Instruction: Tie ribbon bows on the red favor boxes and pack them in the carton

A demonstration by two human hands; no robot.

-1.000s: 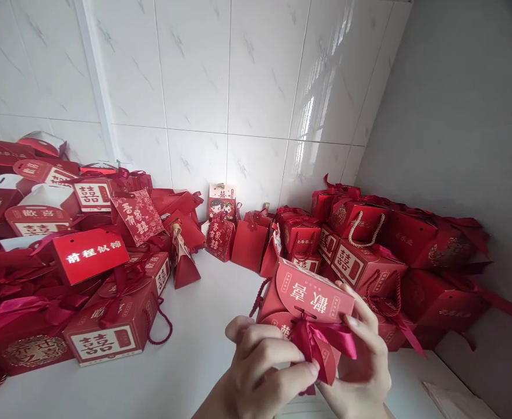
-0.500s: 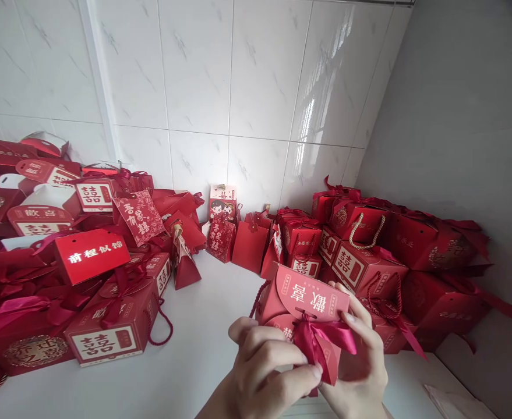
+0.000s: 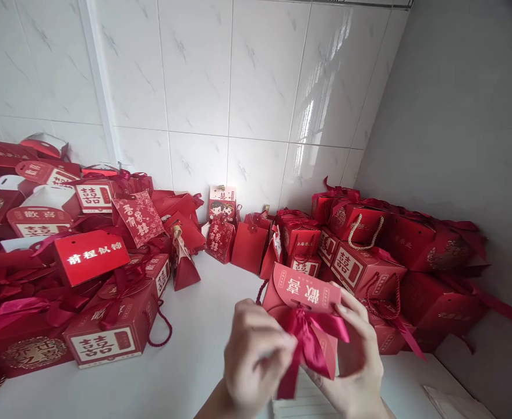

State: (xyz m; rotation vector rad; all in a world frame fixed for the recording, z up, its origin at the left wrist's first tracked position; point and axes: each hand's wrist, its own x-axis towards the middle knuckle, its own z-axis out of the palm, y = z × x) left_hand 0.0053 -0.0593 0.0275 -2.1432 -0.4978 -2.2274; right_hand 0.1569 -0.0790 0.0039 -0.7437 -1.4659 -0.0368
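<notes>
A red gift box (image 3: pixel 310 288) with gold lettering is tilted in front of me over the tabletop. My right hand (image 3: pixel 363 355) grips it from the right side and underneath, thumb and fingers around its edge. Across the front of the box, a glossy magenta ribbon (image 3: pixel 319 331) is tied in a bow, its tails hanging down. My left hand (image 3: pixel 256 355), partly blurred, is closed with fingertips pinched at the left part of the bow. A dark red cord handle (image 3: pixel 261 290) shows at the box's left side.
Red gift boxes (image 3: pixel 107 326) are heaped on the left, and more boxes (image 3: pixel 364 270) are stacked on the right. Small red bags (image 3: pixel 249 244) stand along the tiled wall (image 3: pixel 260 87). A beige flat piece (image 3: pixel 454 401) lies at the lower right of the white table (image 3: pixel 186 372).
My left hand has drawn back and up slightly from the ribbon's lower tail, its fingers curling tighter. The bow's tails now hang more visibly. The box has shifted slightly left.
</notes>
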